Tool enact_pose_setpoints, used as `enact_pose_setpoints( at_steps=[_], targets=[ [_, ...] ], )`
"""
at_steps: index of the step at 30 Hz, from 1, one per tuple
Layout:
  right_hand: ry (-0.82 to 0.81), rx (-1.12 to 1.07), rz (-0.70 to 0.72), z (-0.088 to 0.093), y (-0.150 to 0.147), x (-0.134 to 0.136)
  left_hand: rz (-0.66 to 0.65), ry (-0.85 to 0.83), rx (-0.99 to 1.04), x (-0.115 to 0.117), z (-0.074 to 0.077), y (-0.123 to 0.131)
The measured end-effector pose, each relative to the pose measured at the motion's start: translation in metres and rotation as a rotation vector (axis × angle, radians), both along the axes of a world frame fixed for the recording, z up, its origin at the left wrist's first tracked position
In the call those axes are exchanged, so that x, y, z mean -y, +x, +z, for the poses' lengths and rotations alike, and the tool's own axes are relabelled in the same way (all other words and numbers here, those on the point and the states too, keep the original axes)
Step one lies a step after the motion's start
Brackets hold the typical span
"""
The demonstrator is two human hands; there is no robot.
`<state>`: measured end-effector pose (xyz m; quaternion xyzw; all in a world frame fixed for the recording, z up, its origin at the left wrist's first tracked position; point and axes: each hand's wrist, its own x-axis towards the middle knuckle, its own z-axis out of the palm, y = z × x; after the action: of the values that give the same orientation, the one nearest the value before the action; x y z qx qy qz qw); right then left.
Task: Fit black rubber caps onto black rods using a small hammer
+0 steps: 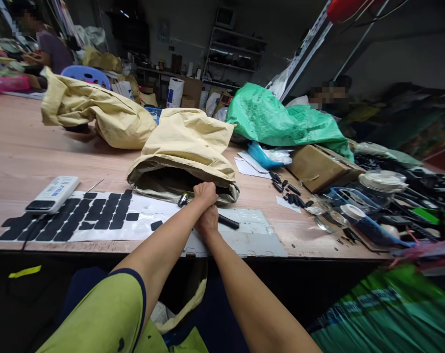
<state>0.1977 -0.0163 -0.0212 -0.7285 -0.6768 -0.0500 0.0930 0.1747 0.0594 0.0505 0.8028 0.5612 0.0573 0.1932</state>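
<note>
My two hands meet at the mouth of a beige cloth sack point(187, 127) that lies open toward me. My left hand point(205, 192) is closed, just above and beyond my right hand point(209, 219), at the sack's lower lip. The right fingers are curled and mostly hidden; what either hand holds is covered. A hammer point(229, 222) with a metal head and black handle lies across the grey board point(248, 230), its middle hidden by my hands. I cannot tell whether a hand grips it. To the left, rows of black stick-on pads point(97, 211) lie on a white sheet.
A white electronic device point(53, 194) rests on the pads at left. Another beige sack point(97, 110) lies behind. To the right are small black parts point(294, 198), a cardboard box point(321, 166), a green bag point(281, 117) and jars point(382, 184). Two people sit farther back.
</note>
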Motion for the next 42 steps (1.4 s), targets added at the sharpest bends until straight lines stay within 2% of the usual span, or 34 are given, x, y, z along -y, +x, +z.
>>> enact_pose_setpoints(
  at_steps=[4,8,10,13,16,19,23,28,33,36,38,42],
  targets=[
    [0.016,-0.020,-0.012,0.000,0.000,-0.001,0.059,0.028,0.090,0.004,-0.002,0.001],
    [0.077,-0.041,-0.005,0.000,-0.002,-0.003,0.019,0.267,0.274,0.020,0.006,-0.019],
    [0.086,-0.039,-0.004,0.001,-0.002,-0.002,-0.027,0.329,0.332,0.030,0.008,-0.045],
    [0.100,-0.041,-0.012,0.001,-0.003,-0.001,-0.121,0.334,0.414,0.045,0.000,-0.101],
    [0.144,-0.064,0.007,0.001,-0.003,0.001,-0.172,0.305,0.442,0.059,-0.020,-0.158],
    [0.175,-0.069,0.022,0.000,-0.002,0.002,-0.131,0.269,0.341,0.070,-0.043,-0.188],
    [0.194,-0.067,0.025,-0.002,-0.001,0.003,-0.060,0.277,0.266,0.074,-0.060,-0.189],
    [0.204,-0.079,0.033,-0.004,0.000,0.001,-0.071,0.230,0.261,0.068,-0.061,-0.180],
    [0.136,-0.137,0.099,0.005,0.006,0.002,-0.053,0.217,0.302,0.066,-0.062,-0.182],
    [0.161,-0.217,0.149,0.014,0.007,0.016,-0.036,0.214,0.312,0.066,-0.062,-0.182],
    [0.229,-0.324,0.126,0.018,0.004,0.032,-0.033,0.207,0.311,0.066,-0.062,-0.181],
    [0.221,-0.526,0.185,0.024,-0.008,0.062,-0.007,0.198,0.291,0.066,-0.062,-0.180]
  ],
)
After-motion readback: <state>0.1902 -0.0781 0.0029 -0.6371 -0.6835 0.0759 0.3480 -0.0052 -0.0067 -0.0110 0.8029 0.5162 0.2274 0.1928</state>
